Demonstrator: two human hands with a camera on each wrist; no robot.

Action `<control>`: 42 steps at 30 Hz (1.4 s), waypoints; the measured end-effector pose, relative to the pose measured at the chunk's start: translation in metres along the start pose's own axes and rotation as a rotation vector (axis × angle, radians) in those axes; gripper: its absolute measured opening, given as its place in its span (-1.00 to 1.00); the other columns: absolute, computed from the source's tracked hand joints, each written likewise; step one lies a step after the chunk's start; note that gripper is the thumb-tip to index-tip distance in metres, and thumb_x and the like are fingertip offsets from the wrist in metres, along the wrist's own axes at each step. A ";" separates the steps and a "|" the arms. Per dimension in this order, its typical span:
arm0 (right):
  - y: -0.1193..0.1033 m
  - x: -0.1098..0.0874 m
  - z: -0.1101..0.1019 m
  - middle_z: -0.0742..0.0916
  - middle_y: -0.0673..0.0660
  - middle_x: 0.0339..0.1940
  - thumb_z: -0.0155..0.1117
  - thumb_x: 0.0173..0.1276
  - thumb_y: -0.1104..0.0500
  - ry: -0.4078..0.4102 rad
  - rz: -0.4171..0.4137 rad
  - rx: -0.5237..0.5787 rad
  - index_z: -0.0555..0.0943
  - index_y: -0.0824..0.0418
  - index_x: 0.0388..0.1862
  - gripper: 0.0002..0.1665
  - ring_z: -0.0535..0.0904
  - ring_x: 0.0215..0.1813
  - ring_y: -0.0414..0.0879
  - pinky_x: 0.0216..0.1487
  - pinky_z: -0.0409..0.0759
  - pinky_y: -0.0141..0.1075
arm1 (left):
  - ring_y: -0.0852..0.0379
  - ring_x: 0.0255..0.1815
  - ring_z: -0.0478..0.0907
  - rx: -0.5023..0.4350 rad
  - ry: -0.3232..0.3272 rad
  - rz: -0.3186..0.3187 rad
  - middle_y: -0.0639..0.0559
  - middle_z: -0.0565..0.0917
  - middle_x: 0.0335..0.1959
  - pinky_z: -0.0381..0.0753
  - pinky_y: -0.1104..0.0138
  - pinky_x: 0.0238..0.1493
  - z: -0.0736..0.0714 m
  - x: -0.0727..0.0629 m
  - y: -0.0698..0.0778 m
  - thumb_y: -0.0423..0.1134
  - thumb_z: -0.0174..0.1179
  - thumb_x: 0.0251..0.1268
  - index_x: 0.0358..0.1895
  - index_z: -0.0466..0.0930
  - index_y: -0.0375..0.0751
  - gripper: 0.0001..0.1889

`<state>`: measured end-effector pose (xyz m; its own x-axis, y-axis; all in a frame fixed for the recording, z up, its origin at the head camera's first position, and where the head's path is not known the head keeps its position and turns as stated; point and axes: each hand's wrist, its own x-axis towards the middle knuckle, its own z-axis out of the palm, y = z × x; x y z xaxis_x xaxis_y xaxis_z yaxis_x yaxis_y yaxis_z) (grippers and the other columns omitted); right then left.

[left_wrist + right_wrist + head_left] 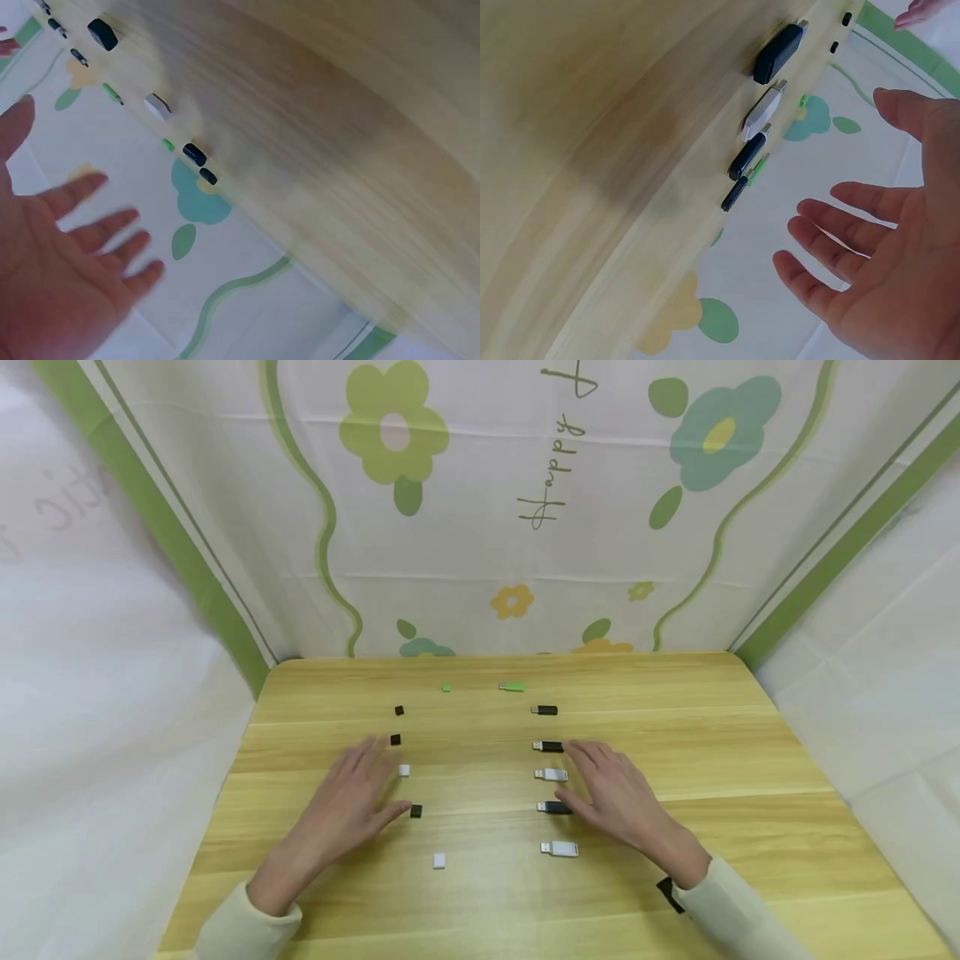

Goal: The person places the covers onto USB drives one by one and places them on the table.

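Hands, two, bare, raised over a pale yellow wood-grain table. Left hand: fingers extended and slightly parted, nothing held. Right hand: fingers likewise straight and spread, palm bare in its wrist view.

Two columns on the tabletop between and beyond the hands. Left column, small caps, near edge to far: square white plastic cap, square black cap, smaller white cap, small black cap, farther black cap, tiny bright-green cap. Left thumb tip lies just beside the square black cap in the head view; left wrist view shows them apart.

Right column, uncapped USB sticks, metal plugs toward the caps, same order: flat white stick, dark black stick, slimmer white stick, glossy black stick, farther black stick, bright-green stick. Right thumb overlaps the dark black stick from above; right wrist view shows hand and sticks separate.

Surroundings: white curtain with printed flowers behind table; pale cream sleeves at both wrists; black strip by right cuff.
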<state>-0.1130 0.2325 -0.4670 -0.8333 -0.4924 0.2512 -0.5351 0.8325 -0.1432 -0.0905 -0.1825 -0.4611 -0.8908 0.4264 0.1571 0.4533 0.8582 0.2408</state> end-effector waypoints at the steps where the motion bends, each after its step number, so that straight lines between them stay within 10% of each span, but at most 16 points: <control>1: 0.000 -0.001 0.000 0.67 0.31 0.33 0.48 0.39 -0.14 0.011 -0.005 0.002 0.55 0.35 0.41 -0.20 0.60 0.32 0.24 0.18 0.64 0.17 | -0.34 0.55 0.31 -0.006 0.004 0.024 -0.36 0.42 0.51 0.24 -0.23 0.54 0.000 0.000 0.000 0.09 0.43 0.37 0.41 0.53 -0.29 -0.30; 12: -0.008 -0.015 -0.005 0.78 0.06 -0.18 0.58 0.30 -0.02 -0.052 -0.094 0.014 0.80 0.22 -0.09 -0.63 0.70 -0.23 -0.12 -0.26 0.71 -0.24 | 0.20 -0.36 0.58 -0.070 -0.003 0.179 0.10 0.70 -0.29 0.68 0.20 -0.20 0.005 -0.002 0.013 -0.18 0.48 0.34 -0.20 0.77 -0.15 -0.86; 42: -0.024 -0.037 0.004 0.74 -0.09 -0.27 0.69 0.16 -0.02 -0.255 -0.215 0.130 0.80 0.10 -0.18 -0.66 0.53 -0.33 -0.37 -0.34 0.57 -0.39 | 0.29 -0.44 0.45 -0.024 -0.183 0.234 0.18 0.62 -0.37 0.58 0.27 -0.32 0.028 -0.011 0.049 0.01 0.55 0.20 -0.30 0.70 -0.08 -0.72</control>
<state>-0.0698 0.2294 -0.4770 -0.6985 -0.7143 0.0445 -0.7019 0.6715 -0.2376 -0.0595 -0.1369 -0.4778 -0.7517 0.6584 0.0369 0.6460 0.7241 0.2416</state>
